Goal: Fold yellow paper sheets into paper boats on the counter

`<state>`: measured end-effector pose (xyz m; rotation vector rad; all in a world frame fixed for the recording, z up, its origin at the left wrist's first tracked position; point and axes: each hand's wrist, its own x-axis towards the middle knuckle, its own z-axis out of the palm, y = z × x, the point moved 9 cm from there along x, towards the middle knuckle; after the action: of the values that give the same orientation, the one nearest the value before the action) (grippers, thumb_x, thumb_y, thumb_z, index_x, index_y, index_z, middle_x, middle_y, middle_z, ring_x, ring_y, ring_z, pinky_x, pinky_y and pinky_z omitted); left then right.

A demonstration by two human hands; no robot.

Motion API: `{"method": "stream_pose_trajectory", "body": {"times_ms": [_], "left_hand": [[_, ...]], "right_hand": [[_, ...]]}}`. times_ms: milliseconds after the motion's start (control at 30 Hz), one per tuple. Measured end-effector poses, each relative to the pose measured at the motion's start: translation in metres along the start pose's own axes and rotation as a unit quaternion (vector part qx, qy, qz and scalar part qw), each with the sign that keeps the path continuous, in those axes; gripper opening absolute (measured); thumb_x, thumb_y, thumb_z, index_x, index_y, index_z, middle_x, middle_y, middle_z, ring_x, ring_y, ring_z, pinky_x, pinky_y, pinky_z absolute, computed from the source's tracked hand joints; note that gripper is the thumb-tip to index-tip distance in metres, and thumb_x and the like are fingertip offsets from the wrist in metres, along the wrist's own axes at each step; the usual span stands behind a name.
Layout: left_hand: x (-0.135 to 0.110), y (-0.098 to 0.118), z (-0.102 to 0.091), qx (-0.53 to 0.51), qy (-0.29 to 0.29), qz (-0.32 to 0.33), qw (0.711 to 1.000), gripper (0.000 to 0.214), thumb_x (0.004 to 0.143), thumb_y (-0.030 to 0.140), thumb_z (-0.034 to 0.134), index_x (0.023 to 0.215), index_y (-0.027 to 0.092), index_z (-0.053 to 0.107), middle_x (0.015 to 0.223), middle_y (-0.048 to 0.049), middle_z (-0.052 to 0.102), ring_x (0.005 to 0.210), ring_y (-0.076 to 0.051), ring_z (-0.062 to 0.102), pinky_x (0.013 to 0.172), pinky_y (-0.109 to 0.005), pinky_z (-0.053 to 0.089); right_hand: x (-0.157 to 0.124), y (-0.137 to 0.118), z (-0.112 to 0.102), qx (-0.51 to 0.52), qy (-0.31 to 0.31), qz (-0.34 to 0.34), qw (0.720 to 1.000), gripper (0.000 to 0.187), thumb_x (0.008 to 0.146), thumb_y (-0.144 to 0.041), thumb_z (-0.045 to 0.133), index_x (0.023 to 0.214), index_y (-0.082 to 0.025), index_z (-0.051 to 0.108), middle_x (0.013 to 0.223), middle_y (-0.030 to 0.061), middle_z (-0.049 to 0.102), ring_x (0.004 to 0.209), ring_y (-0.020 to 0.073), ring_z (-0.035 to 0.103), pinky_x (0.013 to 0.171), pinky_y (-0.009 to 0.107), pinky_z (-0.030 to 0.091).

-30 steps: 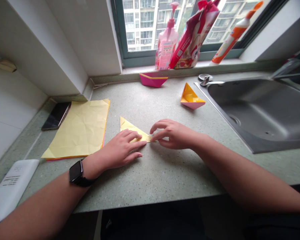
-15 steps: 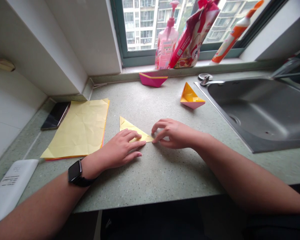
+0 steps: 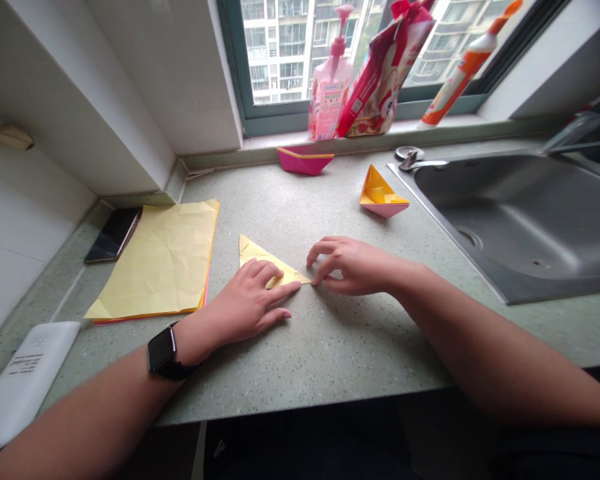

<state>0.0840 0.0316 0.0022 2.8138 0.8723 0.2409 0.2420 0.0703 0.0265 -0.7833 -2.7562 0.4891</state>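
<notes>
While the left hand (image 3: 253, 295), fingers extended, lies on a folded yellow paper triangle (image 3: 256, 251) mid-countertop (image 3: 300, 360), presumably to steady it, the right hand (image 3: 355, 265) curls loosely at the triangle's right tip, gripping nothing visible. Farther right, a steel sink (image 3: 520, 213) shows its drain (image 3: 470, 238); on the far windowsill (image 3: 275, 141), a pink pump bottle (image 3: 329, 100) has unclear contents.

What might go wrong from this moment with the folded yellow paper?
1. The left grip rests on the folded yellow paper; if it shifts, the paper might slide or its layers misalign.
2. The right grip is at or just beside the paper's narrow tip, contact being unclear; a careless push could bend that point.
3. The left wrist, wearing a watch, is near the paper stack; a sideways sweep might disturb the sheets.
</notes>
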Motion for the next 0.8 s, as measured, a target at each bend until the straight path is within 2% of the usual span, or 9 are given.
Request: {"method": "stream_pose_trajectory", "body": {"times_ms": [200,333,500,800], "left_hand": [[0.0,0.001,0.002,-0.014,0.004,-0.017,1.0,0.051,0.112,0.054,0.06,0.157,0.031,0.067,0.136,-0.0144,0.062,0.131,-0.037,0.054,0.122,-0.061,0.045],[0.0,0.0,-0.001,-0.017,0.009,-0.008,1.0,0.048,0.112,0.052,0.062,0.155,0.032,0.068,0.133,-0.0133,0.064,0.129,-0.036,0.056,0.12,-0.059,0.047],[-0.001,-0.003,-0.009,-0.051,0.023,0.013,0.998,0.034,0.114,0.042,0.061,0.141,0.028,0.077,0.133,-0.0121,0.07,0.129,-0.033,0.062,0.117,-0.055,0.05],[-0.001,-0.009,-0.012,-0.09,0.046,0.015,0.995,0.023,0.11,0.03,0.066,0.127,0.024,0.08,0.135,-0.0111,0.074,0.129,-0.031,0.065,0.118,-0.052,0.05]], "right_hand": [[0.003,-0.01,0.004,-0.003,0.028,-0.01,1.0,0.031,0.096,-0.015,0.067,0.113,-0.029,0.089,0.111,0.0059,0.081,0.103,0.0238,0.071,0.098,0.041,0.055],[0.004,-0.011,0.009,-0.009,0.019,-0.007,1.0,0.028,0.095,-0.015,0.069,0.109,-0.029,0.09,0.109,0.0064,0.08,0.101,0.0241,0.071,0.096,0.042,0.055],[0.004,-0.011,0.01,0.005,0.002,0.003,1.0,0.022,0.098,-0.02,0.072,0.107,-0.029,0.089,0.107,0.0062,0.08,0.1,0.0233,0.072,0.097,0.042,0.057],[0.005,-0.011,0.011,0.001,0.007,0.015,1.0,0.018,0.102,-0.024,0.071,0.101,-0.027,0.088,0.104,0.0062,0.08,0.095,0.0222,0.074,0.091,0.04,0.058]]}}
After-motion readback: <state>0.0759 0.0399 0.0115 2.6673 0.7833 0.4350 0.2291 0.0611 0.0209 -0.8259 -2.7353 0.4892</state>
